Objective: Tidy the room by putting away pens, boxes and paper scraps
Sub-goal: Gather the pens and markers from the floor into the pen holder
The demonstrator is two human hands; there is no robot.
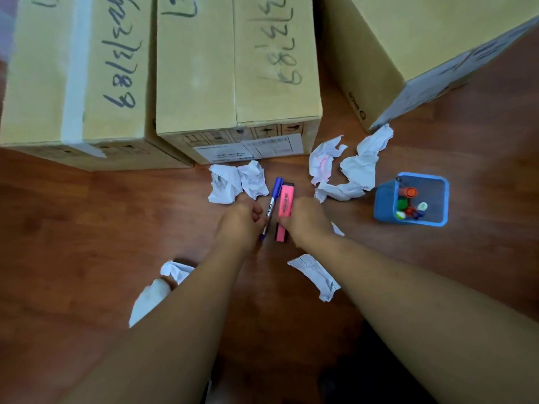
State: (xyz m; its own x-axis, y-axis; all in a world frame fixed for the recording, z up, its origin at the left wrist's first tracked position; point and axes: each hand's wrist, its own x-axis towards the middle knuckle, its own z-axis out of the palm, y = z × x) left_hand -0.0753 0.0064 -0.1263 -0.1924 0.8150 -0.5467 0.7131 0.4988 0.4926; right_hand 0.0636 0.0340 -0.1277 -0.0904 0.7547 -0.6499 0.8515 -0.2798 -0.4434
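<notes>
A blue pen (273,196) and a pink highlighter (285,201) lie side by side on the wooden floor in front of the cardboard boxes. My left hand (240,225) curls its fingers against the pen's lower part and pinches it. My right hand (306,224) grips the highlighter's lower half with thumb and curled fingers. Crumpled paper scraps lie all around: one (237,183) just beyond my left hand, two (323,161) (361,167) to the right, a strip (316,275) beside my right forearm, another (175,269) by my left forearm.
A blue mesh pen holder (385,199) with several markers in it stands on the floor at the right. Three large cardboard boxes (75,68) (236,62) (423,39) stand across the back. A white scrap (148,301) lies partly under my left forearm.
</notes>
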